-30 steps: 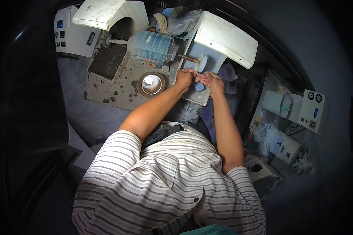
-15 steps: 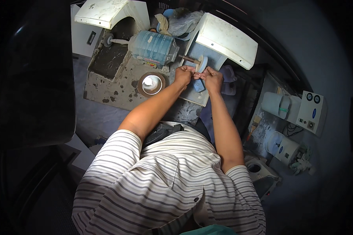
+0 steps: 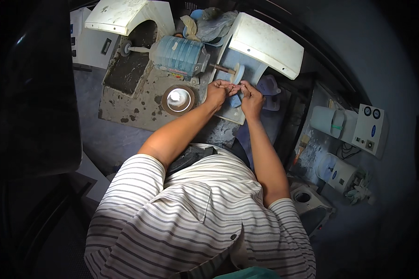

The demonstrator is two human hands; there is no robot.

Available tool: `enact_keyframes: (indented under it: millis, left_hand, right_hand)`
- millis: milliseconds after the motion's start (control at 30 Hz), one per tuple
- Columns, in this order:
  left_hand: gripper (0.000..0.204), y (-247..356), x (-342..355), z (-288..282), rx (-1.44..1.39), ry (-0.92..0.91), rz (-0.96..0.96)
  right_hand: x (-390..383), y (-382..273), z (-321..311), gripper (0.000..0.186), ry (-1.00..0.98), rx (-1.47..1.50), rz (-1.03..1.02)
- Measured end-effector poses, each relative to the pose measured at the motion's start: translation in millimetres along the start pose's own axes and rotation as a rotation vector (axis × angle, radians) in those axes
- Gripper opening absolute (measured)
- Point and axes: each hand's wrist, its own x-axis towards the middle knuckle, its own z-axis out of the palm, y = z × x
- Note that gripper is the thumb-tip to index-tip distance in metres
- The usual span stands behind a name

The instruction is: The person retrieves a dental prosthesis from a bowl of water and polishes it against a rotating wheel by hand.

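Note:
My left hand [image 3: 217, 94] and my right hand [image 3: 253, 100] meet just below a pale buffing wheel [image 3: 238, 74] on the shaft of a blue bench motor [image 3: 177, 56]. Both hands have their fingers pinched together, fingertips nearly touching. A small pinkish thing seems to be between them, too small and covered to name. The wheel's lower edge is close above the fingertips; whether it touches cannot be told. Under the hands, a blue block [image 3: 236, 101] lies in the tray [image 3: 230, 114] beneath a raised white hood [image 3: 267, 44].
Left of my hands stands a round brown-rimmed bowl [image 3: 178, 100] with white contents. A second wheel [image 3: 125, 48] sits over a dark trough [image 3: 125, 74] under another white hood [image 3: 125, 16]. Plastic bags [image 3: 216, 25] lie behind the motor. White machines [image 3: 370, 130] stand at right.
My hands have come slightly down from the wheel, and the right fingertips have shifted a little lower. The whole view has moved slightly.

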Motion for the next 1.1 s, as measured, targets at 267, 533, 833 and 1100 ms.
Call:
enact_keyframes:
  millis: [267,533,833,1100]
  left_hand:
    - [0.008,5.7,7.0,-4.2,0.1,0.005,0.086]
    - [0.007,16.2,21.1,-6.9,0.376,-0.007,0.089]
    - [0.009,15.7,29.8,-7.8,0.224,-0.028,-0.079]
    - [0.009,8.7,28.7,-6.6,0.233,-0.04,-0.071]
  right_hand:
    - [10.2,25.8,25.6,0.019,-0.012,0.582,0.36]
    - [26.1,12.1,20.6,0.027,-0.08,0.671,0.548]
    - [47.6,12.1,9.5,0.032,-0.2,0.619,0.673]
    - [39.0,6.6,10.8,0.029,-0.17,0.617,0.603]
